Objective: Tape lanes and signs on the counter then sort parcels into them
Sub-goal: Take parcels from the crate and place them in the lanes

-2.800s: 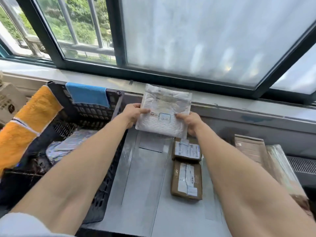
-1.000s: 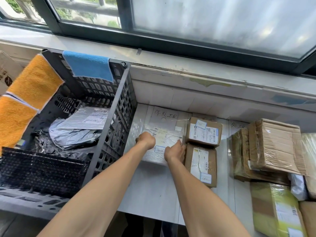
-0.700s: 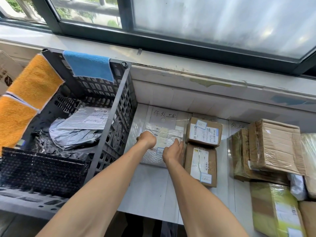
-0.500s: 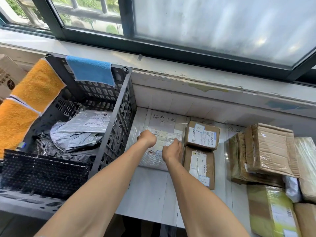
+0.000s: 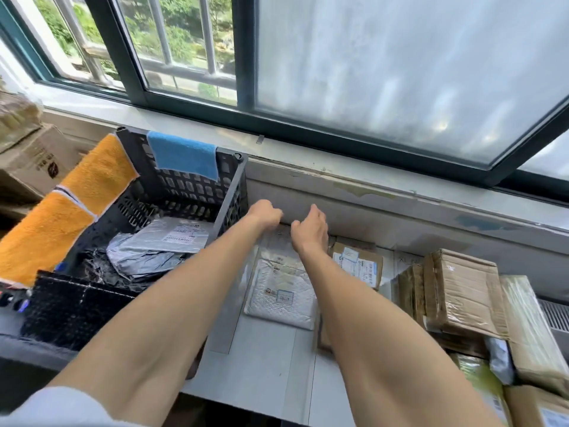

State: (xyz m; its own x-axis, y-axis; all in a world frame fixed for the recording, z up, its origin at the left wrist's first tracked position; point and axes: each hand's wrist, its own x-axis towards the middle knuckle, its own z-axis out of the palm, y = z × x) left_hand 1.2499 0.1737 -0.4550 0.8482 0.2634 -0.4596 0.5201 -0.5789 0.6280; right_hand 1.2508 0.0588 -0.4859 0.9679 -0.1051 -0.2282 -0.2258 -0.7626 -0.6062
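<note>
Two hands hover by the back wall in the head view: left hand (image 5: 266, 215) hides its fingers, grip untellable; right hand (image 5: 309, 229) hangs loosely curled, empty. White mailer (image 5: 281, 291) lies on the desk (image 5: 271, 365), nearer the person than both, long axis toward the wall. Next gray parcel (image 5: 175, 235), in the crate (image 5: 197, 192), probably suits the nearer left hand.

- The black crate (image 5: 229, 217) walls off the lane's left side, standing tall just beside it.
- A white padded parcel (image 5: 281, 291) lies flat across the middle of the lane and fills most of its width.
- Bare counter (image 5: 264, 365) is open in front of that parcel, towards the near edge.
- A labelled box (image 5: 358, 265) and taller stacked cardboard boxes (image 5: 462, 291) crowd the right.
- The wall (image 5: 385, 220) closes the back.
</note>
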